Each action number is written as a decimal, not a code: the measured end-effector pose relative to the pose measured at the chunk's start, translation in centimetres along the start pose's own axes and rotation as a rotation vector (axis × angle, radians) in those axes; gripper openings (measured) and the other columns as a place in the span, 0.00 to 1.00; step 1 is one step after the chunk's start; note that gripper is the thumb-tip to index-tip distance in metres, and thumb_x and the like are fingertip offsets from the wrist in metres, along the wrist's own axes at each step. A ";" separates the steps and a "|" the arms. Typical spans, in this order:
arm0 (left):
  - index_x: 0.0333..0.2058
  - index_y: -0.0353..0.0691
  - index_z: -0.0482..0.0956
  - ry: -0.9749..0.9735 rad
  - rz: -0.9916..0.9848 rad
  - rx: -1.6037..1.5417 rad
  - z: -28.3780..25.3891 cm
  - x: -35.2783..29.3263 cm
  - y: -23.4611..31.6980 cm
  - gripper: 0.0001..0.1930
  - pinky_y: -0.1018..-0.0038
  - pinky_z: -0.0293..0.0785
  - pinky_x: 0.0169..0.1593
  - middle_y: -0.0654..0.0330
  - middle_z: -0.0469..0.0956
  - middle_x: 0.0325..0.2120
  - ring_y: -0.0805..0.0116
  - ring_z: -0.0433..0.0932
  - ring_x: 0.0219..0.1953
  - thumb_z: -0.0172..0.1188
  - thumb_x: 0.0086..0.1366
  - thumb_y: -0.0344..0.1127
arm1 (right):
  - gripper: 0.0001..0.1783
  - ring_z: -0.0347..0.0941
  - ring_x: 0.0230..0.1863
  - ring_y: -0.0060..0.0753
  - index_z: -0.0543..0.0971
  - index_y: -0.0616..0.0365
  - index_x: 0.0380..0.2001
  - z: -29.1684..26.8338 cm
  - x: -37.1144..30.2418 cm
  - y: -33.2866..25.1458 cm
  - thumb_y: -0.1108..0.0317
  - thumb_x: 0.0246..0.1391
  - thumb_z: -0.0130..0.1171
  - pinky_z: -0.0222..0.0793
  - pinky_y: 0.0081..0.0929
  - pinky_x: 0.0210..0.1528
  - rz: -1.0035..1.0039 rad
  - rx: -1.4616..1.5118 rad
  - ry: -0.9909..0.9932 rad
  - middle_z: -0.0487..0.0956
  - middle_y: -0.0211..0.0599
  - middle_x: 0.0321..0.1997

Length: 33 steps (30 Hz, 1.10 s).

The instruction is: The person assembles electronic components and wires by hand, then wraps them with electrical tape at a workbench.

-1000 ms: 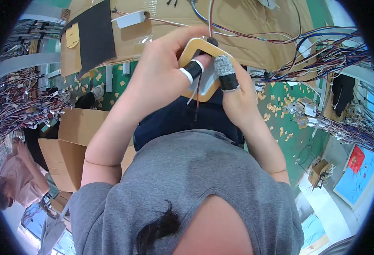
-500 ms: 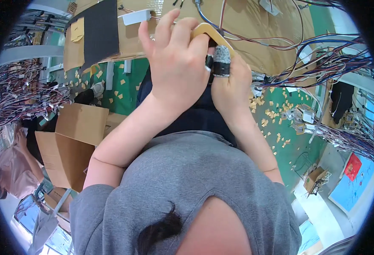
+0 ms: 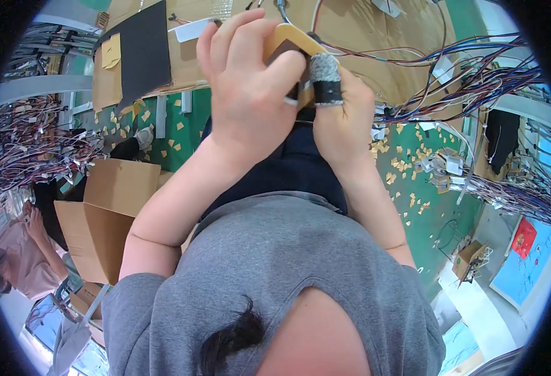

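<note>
Broadly, a cardboard-covered table lies ahead, cables massed at right and a black sheet at left. By the table's near edge, the left hand, exact hold hidden, and the right hand flank a tan frame the latter grips; a gray sleeve caps the right thumb.
</note>
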<state>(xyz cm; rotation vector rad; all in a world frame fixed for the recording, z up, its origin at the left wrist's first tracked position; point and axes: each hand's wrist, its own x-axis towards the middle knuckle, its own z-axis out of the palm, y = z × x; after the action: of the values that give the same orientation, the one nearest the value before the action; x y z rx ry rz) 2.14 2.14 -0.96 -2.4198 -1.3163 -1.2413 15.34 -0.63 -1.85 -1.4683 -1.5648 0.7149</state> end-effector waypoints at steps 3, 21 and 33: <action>0.25 0.40 0.75 -0.037 -0.041 -0.319 -1.9 -0.3 -0.8 0.02 0.63 0.61 0.50 0.55 0.73 0.37 0.60 0.71 0.45 0.59 0.51 0.27 | 0.09 0.69 0.28 0.34 0.75 0.64 0.31 -1.0 0.0 0.7 0.72 0.49 0.47 0.61 0.29 0.34 -0.294 -0.097 0.067 0.75 0.38 0.26; 0.28 0.36 0.76 -0.965 -0.751 -1.276 -4.3 2.0 -1.7 0.10 0.84 0.62 0.29 0.69 0.69 0.22 0.82 0.67 0.25 0.62 0.55 0.37 | 0.16 0.66 0.27 0.41 0.71 0.60 0.25 -3.2 -3.3 -0.3 0.70 0.24 0.56 0.58 0.38 0.40 -0.561 -0.225 -0.327 0.71 0.38 0.26; 0.35 0.36 0.76 -0.874 -1.032 -1.617 -4.5 0.2 -1.0 0.13 0.81 0.67 0.41 0.65 0.75 0.30 0.78 0.72 0.34 0.55 0.61 0.41 | 0.17 0.74 0.36 0.31 0.74 0.67 0.40 -4.7 -3.6 -0.4 0.72 0.47 0.45 0.67 0.25 0.40 -0.149 0.299 -0.489 0.77 0.40 0.34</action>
<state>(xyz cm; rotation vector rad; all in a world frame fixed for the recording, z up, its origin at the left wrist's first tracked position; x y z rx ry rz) -1.21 0.86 1.87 -3.6970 -2.8176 -2.1379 19.05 -4.85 0.07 -0.9891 -1.8066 1.2247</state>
